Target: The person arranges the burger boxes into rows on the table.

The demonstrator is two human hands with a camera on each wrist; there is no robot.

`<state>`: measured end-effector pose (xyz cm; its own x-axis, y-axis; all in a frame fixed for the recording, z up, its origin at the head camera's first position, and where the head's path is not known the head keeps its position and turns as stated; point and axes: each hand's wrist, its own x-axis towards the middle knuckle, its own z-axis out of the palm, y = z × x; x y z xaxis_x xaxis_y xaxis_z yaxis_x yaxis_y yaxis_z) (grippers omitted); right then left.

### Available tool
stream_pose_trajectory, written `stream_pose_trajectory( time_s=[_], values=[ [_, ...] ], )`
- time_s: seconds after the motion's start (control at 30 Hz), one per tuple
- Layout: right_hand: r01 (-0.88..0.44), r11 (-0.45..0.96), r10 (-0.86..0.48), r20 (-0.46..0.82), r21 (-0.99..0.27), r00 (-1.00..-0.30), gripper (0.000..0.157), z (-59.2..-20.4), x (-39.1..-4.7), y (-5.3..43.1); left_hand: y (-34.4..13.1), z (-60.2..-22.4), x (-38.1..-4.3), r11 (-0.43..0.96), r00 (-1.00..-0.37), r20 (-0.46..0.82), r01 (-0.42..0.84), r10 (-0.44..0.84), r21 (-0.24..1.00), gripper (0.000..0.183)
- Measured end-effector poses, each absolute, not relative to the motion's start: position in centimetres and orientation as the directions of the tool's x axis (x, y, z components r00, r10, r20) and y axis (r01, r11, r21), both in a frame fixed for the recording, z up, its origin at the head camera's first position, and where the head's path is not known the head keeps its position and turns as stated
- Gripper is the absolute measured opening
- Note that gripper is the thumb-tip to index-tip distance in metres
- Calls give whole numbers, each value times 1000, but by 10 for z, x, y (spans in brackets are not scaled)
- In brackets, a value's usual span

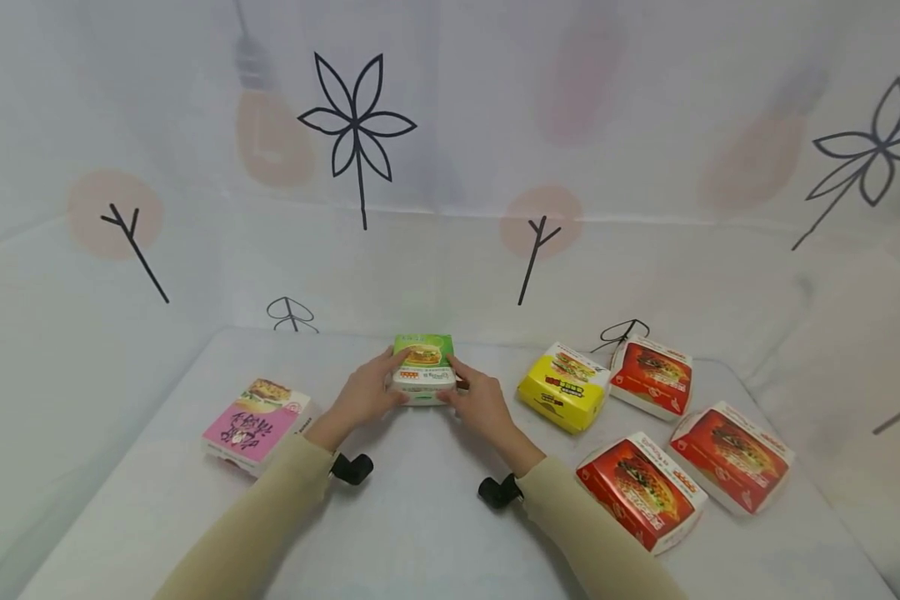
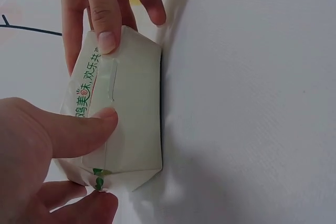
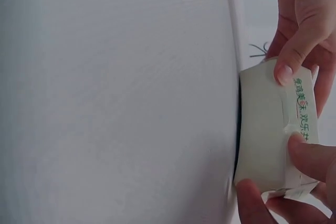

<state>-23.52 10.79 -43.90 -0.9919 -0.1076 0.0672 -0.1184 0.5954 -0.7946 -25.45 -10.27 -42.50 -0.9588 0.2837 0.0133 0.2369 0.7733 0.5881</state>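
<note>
A green and white burger box (image 1: 423, 358) sits near the back edge of the white table, with a burger picture on its lid. My left hand (image 1: 367, 387) grips its left side, the thumb on the front face. From the right, my right hand (image 1: 483, 400) holds the opposite side in the same way. Both wrist views show the box's pale front (image 2: 136, 103) with a tab slot and green lettering along the lid edge. In the right wrist view, the box front (image 3: 262, 124) lies between the two thumbs, its lower edge close to the tabletop.
A pink burger box (image 1: 251, 425) lies on the left of the table. To the right are a yellow burger box (image 1: 564, 387) and three red ones: one behind (image 1: 652, 375), one far right (image 1: 732, 457), one nearer (image 1: 642, 492). A patterned cloth (image 1: 450, 275) hangs behind the table.
</note>
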Motion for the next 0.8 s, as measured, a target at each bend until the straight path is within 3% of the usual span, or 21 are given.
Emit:
stream_pose_trajectory(
  time_s=[0.23,0.8],
  values=[
    [-145,583,-137,79,-799,-987,68,-439,-237,106,-103,-426,-258,766,-963,11,221,269,603,80],
    [-125,609,-62,110,-784,-992,60,-439,-244,102,-107,-428,-267,756,-957,34,249,288,605,80]
  ],
)
